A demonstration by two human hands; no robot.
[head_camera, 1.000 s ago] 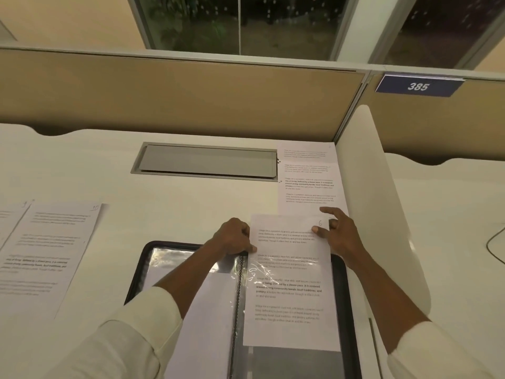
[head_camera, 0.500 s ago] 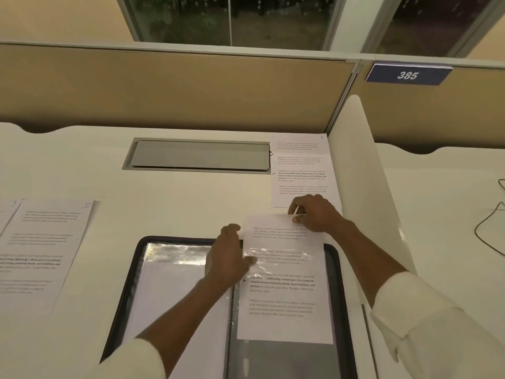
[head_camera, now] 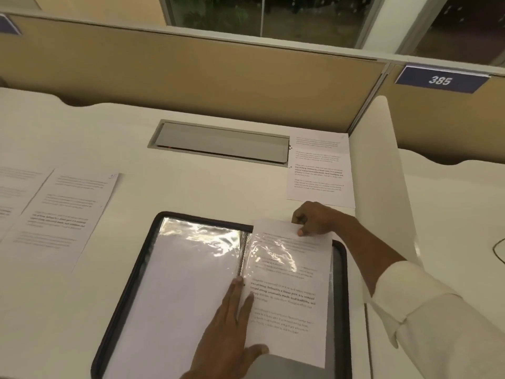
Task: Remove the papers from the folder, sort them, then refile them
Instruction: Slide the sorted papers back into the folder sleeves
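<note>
A black-edged folder point(head_camera: 128, 291) with clear plastic sleeves lies open on the desk in front of me. A printed sheet point(head_camera: 289, 296) sits partway inside the right-hand sleeve, its top edge sticking out past the folder's top. My right hand point(head_camera: 314, 218) pinches that top edge. My left hand point(head_camera: 232, 324) lies flat with straight fingers on the sleeve beside the spine, thumb on the sheet's lower edge. The left sleeve point(head_camera: 185, 283) holds a white page.
One printed sheet point(head_camera: 319, 170) lies at the back right against a white side divider point(head_camera: 382, 170). Two more sheets point(head_camera: 62, 214) lie on the left of the desk. A grey cable hatch point(head_camera: 221, 143) is set in the desk beyond the folder.
The sheet has slid further down into the right sleeve. My left hand moved from the sleeve's top towards me and now lies flat near the spine. My right hand followed the sheet down.
</note>
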